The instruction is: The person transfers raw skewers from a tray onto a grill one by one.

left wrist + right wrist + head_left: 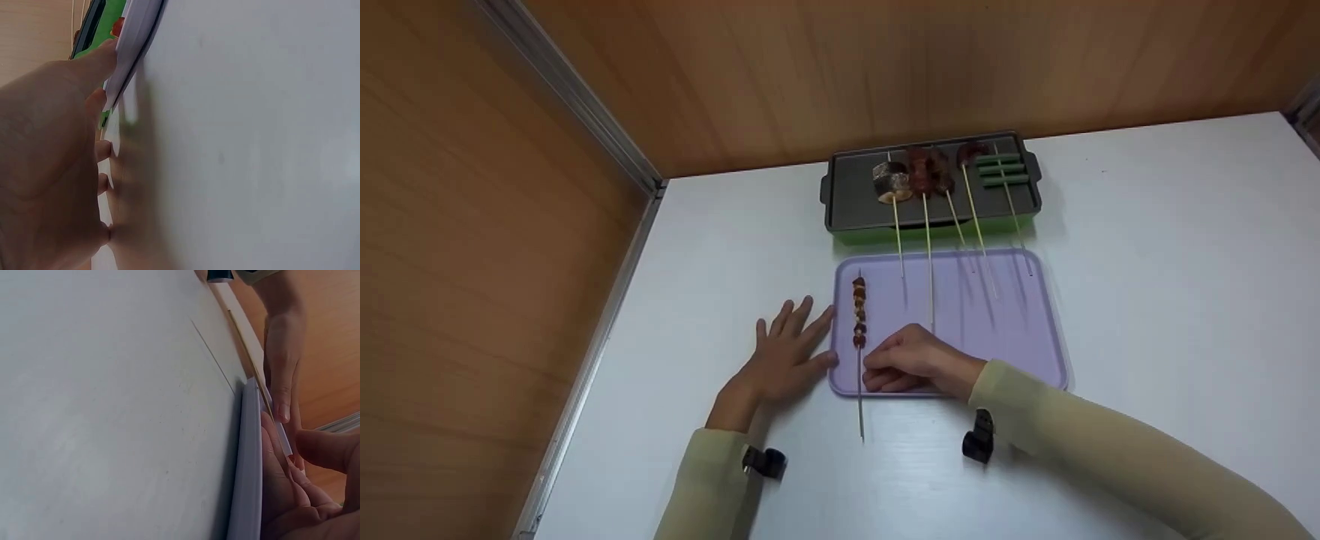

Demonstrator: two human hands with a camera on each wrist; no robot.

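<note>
A skewer (pixel 859 311) of small brown and pale pieces lies along the left side of a lilac tray (pixel 997 345), its stick jutting past the tray's front edge. Beside that stick is my right hand (pixel 911 360), fingers loosely curled over the tray. The right wrist view shows the stick (pixel 247 351) by those fingers, with the thumb (pixel 323 449) apart from them; it is not pinched. Flat and spread, my left hand (pixel 789 360) rests on the table with its thumb and index finger at the tray's left edge (pixel 132 50).
Behind the tray stands a dark grill plate (pixel 855 214) on a green base (pixel 870 236). Several skewers lie on it: a grey-and-tan one (pixel 892 182), reddish-brown ones (pixel 920 172) and green sticks (pixel 1003 171). Their sticks overhang the tray. Wooden panels (pixel 885 75) border the white table (pixel 1147 300).
</note>
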